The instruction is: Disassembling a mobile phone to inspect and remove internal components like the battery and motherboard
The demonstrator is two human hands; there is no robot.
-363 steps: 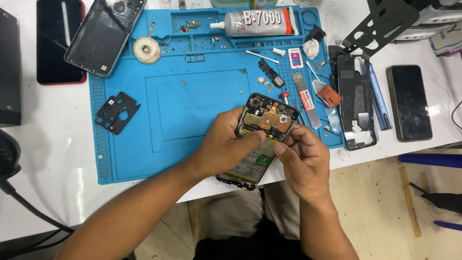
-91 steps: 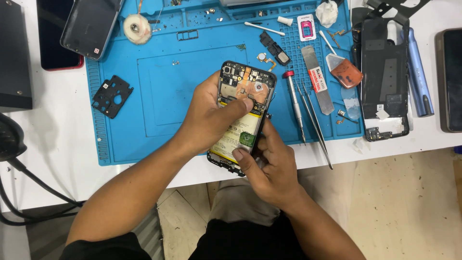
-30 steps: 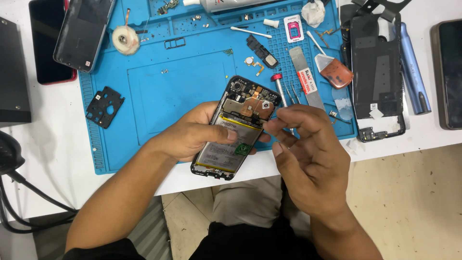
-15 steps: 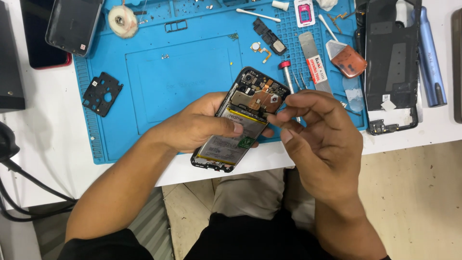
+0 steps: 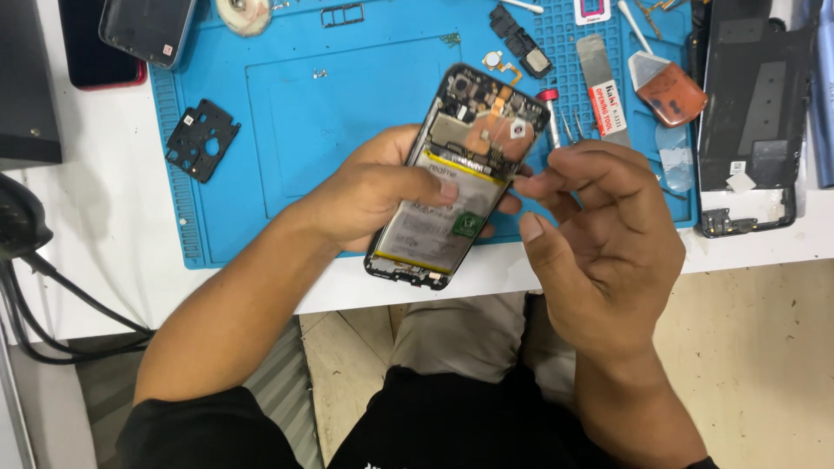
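While your left hand (image 5: 373,191) grips one opened phone (image 5: 456,174), your right hand (image 5: 599,234) hovers beside it, fingers loosely curled, seemingly empty.

We cannot see the opened phone's (image 5: 456,178) left edge, which lies under our left hand (image 5: 373,187). The top edge cuts off the tape roll (image 5: 244,13) and grey phone (image 5: 148,28). The screws near the tweezers (image 5: 569,128) are too small to tell.

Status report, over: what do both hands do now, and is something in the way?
Left hand grips opened phone, back up, battery showing. Right hand open beside it, fingers near the top edge, holding nothing visible. Tweezers and screwdriver lie just behind.
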